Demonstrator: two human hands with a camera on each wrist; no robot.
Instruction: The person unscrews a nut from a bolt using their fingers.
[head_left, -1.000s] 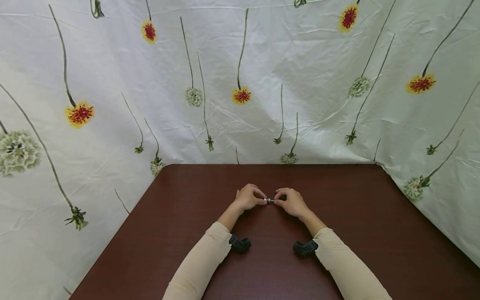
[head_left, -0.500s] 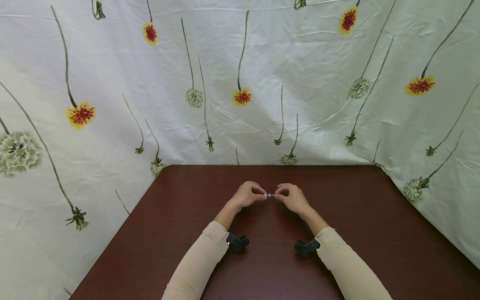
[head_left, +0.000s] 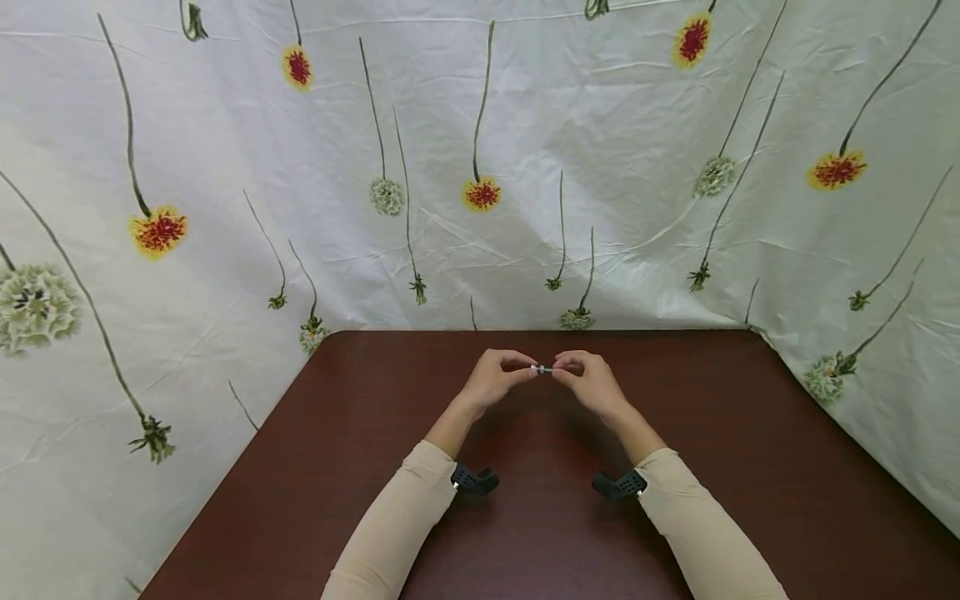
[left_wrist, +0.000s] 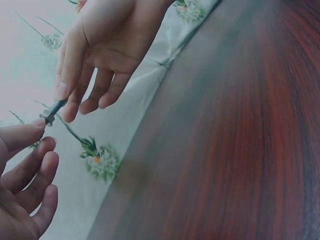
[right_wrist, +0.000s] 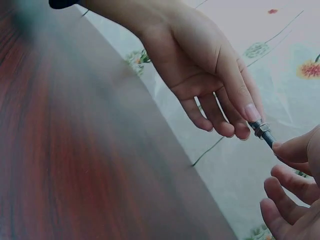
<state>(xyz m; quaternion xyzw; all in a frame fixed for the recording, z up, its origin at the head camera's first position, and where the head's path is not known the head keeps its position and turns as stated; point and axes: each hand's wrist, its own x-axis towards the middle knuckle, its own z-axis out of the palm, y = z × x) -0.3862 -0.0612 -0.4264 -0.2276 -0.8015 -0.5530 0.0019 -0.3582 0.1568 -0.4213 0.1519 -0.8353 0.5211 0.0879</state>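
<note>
A small metal bolt [right_wrist: 270, 139] with a hex nut [right_wrist: 261, 130] around its threads is held level between the two hands, above the table. My left hand [head_left: 489, 380] pinches one end of it between thumb and fingertips, close beside the nut. From the other side my right hand [head_left: 595, 384] pinches the opposite end of the threaded shaft. The remaining fingers of both hands are loosely bent and off the bolt. Fingertips cover both bolt ends, so I cannot tell which one carries the head.
The dark red-brown table [head_left: 540, 533] spreads beneath both forearms. A white cloth with printed flowers [head_left: 420, 150] hangs behind it and along its sides. Each wrist wears a dark strap, such as the left wrist's strap [head_left: 475, 481].
Both hands have moved up in the head view together with the bolt, away from the table's near side. Both keep pinching it.
</note>
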